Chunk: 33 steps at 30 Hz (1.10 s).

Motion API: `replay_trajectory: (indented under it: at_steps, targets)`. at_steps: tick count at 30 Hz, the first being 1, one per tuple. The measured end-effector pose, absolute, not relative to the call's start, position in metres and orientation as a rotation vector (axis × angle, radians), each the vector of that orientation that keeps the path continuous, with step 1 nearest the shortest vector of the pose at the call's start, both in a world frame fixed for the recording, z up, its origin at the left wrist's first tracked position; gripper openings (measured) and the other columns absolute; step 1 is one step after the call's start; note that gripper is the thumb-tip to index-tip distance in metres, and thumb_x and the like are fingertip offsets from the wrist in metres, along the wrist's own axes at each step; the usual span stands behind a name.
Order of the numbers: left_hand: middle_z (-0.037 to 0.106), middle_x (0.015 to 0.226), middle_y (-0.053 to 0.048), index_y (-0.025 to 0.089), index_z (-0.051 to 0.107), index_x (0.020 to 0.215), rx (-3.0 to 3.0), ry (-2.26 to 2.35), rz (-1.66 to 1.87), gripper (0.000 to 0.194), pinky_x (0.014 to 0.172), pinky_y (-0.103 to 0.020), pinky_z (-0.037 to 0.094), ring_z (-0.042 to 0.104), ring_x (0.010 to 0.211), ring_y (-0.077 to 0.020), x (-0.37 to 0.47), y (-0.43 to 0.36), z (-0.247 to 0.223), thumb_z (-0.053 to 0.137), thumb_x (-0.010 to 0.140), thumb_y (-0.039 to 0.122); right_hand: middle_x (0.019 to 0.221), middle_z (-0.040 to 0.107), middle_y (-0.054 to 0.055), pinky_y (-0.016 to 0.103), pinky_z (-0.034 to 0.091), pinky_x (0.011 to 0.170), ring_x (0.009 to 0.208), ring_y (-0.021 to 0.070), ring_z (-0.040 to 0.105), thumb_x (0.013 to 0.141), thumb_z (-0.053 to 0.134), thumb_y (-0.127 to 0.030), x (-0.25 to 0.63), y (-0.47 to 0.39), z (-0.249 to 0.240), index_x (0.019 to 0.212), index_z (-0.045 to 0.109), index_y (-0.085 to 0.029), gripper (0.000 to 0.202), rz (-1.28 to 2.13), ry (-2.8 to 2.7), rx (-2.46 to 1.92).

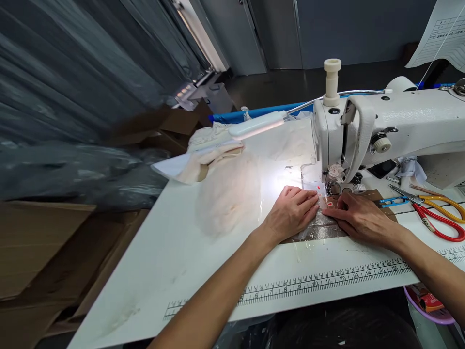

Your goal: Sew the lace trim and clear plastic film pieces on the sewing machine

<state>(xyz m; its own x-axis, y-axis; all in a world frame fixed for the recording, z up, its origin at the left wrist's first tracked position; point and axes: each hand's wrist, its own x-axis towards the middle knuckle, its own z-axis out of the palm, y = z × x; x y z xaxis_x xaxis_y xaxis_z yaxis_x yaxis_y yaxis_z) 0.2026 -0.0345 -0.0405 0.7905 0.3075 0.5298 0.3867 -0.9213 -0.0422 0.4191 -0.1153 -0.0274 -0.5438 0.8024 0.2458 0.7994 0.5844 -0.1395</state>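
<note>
I sit at a white worktable (174,261) with a printed ruler edge; brown cardboard boxes (39,247) stack beside grey walls (348,29) and a dark floor (276,85).

The needle of the sewing machine (392,126) is hidden behind its head. Right of it, the picture's edge cuts the machine's arm, the red-handled scissors (438,220) and the paper sheet (441,36).

**Item count at sewing station**

Two hands: left hand (292,209), right hand (359,217). One sewing machine (392,131). One lamp (256,124). One spool pin (332,81). Two scissors: red pair (438,220), yellow pair (441,199). One blue snips (391,202). One printed ruler (327,281). One fabric heap (218,160). One paper sheet (441,36). One clear plastic piece (325,224).
</note>
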Motion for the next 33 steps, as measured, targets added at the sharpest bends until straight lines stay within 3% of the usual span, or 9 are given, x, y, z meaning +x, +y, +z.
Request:
replay_trajectory:
  at_steps: [14, 20, 25, 33]
  targets:
    - [0.065, 0.119, -0.01, 0.015, 0.063, 0.115, -2.845, -0.607, -0.526, 0.035, 0.072, -0.037, 0.041, 0.054, 0.086, -0.0221, 0.208, -0.032, -0.035, 0.035, 0.102, 0.033, 0.087, 0.054, 0.008, 0.029, 0.045, 0.063, 0.073, 0.0164, 0.049, 0.096, 0.039, -0.016, 0.418, -0.115, -0.028, 0.11, 0.065, -0.018, 0.029, -0.048, -2.568, -1.35]
    - [0.068, 0.104, -0.01, 0.015, 0.066, 0.112, -2.954, -0.521, -0.444, 0.037, 0.073, -0.037, 0.041, 0.055, 0.085, -0.022, 0.218, -0.014, -0.033, 0.036, 0.101, 0.035, 0.089, 0.054, 0.009, 0.028, 0.048, 0.06, 0.073, 0.0161, 0.05, 0.098, 0.035, -0.015, 0.421, -0.112, -0.029, 0.114, 0.062, -0.016, 0.032, -0.071, -2.549, -1.394]
    - [0.068, 0.105, -0.011, 0.014, 0.064, 0.115, -2.971, -0.581, -0.585, 0.038, 0.076, -0.038, 0.042, 0.056, 0.089, -0.0229, 0.215, -0.014, -0.037, 0.036, 0.101, 0.036, 0.093, 0.054, 0.01, 0.031, 0.052, 0.066, 0.08, 0.0182, 0.052, 0.096, 0.038, -0.012, 0.421, -0.115, -0.037, 0.116, 0.06, -0.015, 0.03, -0.105, -2.519, -1.356]
    - [0.07, 0.099, -0.012, 0.011, 0.065, 0.106, -2.959, -0.47, -0.645, 0.032, 0.076, -0.04, 0.041, 0.058, 0.084, -0.0232, 0.214, -0.018, -0.034, 0.04, 0.1, 0.03, 0.095, 0.056, 0.012, 0.033, 0.055, 0.072, 0.087, 0.0202, 0.055, 0.094, 0.041, -0.008, 0.417, -0.116, -0.033, 0.118, 0.059, -0.012, 0.031, -0.115, -2.491, -1.311]
